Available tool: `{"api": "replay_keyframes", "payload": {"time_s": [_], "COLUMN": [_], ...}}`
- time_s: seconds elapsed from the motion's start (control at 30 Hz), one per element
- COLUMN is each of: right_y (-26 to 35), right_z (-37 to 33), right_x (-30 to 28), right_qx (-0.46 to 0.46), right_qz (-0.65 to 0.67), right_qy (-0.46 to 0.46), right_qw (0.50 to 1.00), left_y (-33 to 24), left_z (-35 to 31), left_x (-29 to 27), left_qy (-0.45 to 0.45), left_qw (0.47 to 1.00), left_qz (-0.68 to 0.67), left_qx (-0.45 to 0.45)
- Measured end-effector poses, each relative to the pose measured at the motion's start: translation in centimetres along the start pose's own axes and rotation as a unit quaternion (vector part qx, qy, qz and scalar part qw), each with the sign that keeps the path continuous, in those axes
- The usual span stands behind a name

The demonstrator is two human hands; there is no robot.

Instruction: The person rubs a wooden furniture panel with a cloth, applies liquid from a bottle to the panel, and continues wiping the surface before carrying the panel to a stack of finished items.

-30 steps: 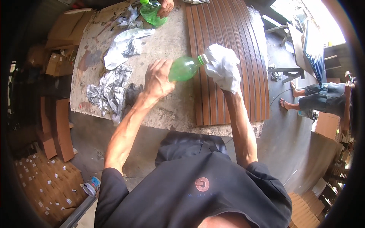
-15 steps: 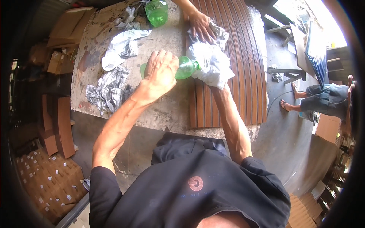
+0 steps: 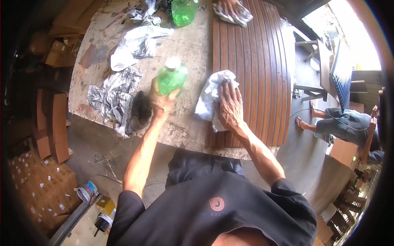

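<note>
My left hand is wrapped round the lower part of a clear green plastic bottle with a white cap, held above the worktable. On the near left edge of a brown grooved panel, my right hand lies flat, fingers stretched out, on a crumpled white cloth. Part of the cloth hangs over onto the table beside the panel. At the panel's far end another person's hand presses a greyish cloth against the surface.
Stained crumpled cloths and a white one cover the worktable's left side. A second green bottle stands at the back. On the right, a person stands near a dark panel on trestles. Cardboard lies at lower left.
The bottle has swung from lying sideways against the cloth to upright, and moved left. My right hand has drawn the cloth nearer and flattened on it. The other person's hand has moved farther away.
</note>
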State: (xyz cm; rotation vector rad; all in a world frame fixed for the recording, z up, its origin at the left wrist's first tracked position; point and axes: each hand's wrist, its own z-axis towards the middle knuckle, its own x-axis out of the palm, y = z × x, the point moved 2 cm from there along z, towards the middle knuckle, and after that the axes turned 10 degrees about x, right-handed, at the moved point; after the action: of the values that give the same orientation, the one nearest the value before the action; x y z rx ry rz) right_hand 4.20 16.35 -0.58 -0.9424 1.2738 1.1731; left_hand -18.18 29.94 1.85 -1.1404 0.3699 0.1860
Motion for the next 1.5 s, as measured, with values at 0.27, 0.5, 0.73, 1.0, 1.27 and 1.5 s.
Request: {"api": "replay_keyframes", "payload": {"time_s": [0.27,0.5,0.73,1.0,1.27,1.5], "right_y": [-1.1,-3.6,-2.8,-2.7,-5.2,-6.1], "right_z": [12.0,15.0,5.6,7.1,16.1,17.8], "right_x": [1.7,0.7,2.9,3.8,4.1,3.9], "right_qx": [0.001,-0.012,-0.016,-0.03,-0.031,-0.02], "right_qz": [0.06,0.091,0.014,0.054,0.119,0.084], "right_qy": [-0.046,-0.104,-0.028,-0.064,-0.096,-0.091], "right_qw": [0.997,0.99,0.999,0.996,0.988,0.992], "left_y": [1.2,1.4,1.6,1.6,1.2,1.5], "left_z": [-0.8,-0.2,-0.6,-0.7,-0.5,-0.4], "left_x": [-1.3,0.7,-0.2,-0.2,0.0,0.1], "left_qy": [-0.035,-0.036,-0.054,-0.055,-0.048,-0.054], "left_qw": [0.997,0.993,0.988,0.991,0.995,0.992], "left_qz": [0.051,0.036,0.059,0.057,-0.004,0.051], "left_qx": [0.051,0.109,0.134,0.107,0.082,0.098]}}
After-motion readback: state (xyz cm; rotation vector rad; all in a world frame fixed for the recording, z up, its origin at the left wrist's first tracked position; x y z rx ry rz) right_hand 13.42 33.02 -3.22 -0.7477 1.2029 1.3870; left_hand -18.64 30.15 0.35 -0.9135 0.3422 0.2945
